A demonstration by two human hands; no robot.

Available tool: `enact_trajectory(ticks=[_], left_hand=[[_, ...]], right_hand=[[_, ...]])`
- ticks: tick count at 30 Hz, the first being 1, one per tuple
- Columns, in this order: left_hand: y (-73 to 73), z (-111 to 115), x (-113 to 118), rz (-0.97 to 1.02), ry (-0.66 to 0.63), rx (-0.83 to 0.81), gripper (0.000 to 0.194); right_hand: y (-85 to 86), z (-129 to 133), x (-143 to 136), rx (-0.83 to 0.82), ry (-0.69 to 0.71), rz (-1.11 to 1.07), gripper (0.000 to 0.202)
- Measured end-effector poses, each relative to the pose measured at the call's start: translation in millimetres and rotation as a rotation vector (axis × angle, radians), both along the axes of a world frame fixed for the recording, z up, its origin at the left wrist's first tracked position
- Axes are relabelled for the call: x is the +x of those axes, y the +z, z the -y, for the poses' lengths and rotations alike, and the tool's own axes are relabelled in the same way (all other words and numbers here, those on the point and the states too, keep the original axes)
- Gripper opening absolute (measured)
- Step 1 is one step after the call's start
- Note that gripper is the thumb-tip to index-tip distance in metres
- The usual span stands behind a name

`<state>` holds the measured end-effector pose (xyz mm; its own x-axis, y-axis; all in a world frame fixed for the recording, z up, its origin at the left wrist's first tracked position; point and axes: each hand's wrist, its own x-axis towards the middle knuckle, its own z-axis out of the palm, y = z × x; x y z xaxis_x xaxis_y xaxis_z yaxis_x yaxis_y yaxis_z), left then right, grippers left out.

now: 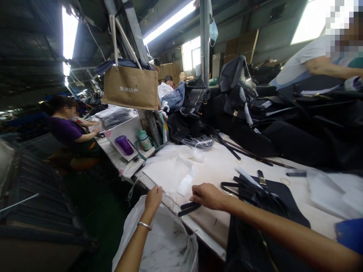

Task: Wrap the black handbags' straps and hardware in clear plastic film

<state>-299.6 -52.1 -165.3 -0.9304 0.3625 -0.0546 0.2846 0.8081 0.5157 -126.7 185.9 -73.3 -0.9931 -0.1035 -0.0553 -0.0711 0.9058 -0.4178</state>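
Note:
At the near edge of the table, my left hand [153, 198] is closed with thumb and fingers pressed together, just above a large white plastic bag [163, 238]. What it pinches, if anything, is too small to make out. My right hand [208, 195] is closed over the tabletop, its fingers curled down and their grip hidden. Beneath it lies a short black strap [188, 208]. Under my right forearm is a black bag [289, 200] with straps and a gold buckle, partly hanging over the edge. A white paper strip [186, 181] lies beyond my hands.
Black bags [272, 132] are heaped along the table's far side. White sheets [334, 192] lie at right. A tan tote [130, 87] hangs from a post. A purple cup [124, 145] and a green bottle [144, 139] stand at left. Two co-workers sit beyond; another leans in at right.

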Motion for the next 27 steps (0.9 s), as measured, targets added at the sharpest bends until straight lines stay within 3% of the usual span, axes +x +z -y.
enact_trajectory(ticks=[9, 18, 22, 27], left_hand=[[-14.0, -31.7, -19.5, 0.012, -0.11, -0.038, 0.027], [-13.2, -36.4, -18.4, -0.015, -0.163, 0.064, 0.027], [-13.3, -37.4, -17.0, -0.022, -0.172, 0.072, 0.027], [-14.2, -37.6, -12.4, -0.044, -0.158, 0.076, 0.029]], right_hand=[[-9.7, -11.6, 19.6, -0.005, 0.05, 0.017, 0.023], [-14.8, -17.3, 23.5, 0.01, 0.03, 0.047, 0.025], [-17.3, -7.0, 4.5, -0.018, 0.056, 0.014, 0.018], [-30.0, 9.1, -50.1, -0.03, 0.027, -0.055, 0.021]])
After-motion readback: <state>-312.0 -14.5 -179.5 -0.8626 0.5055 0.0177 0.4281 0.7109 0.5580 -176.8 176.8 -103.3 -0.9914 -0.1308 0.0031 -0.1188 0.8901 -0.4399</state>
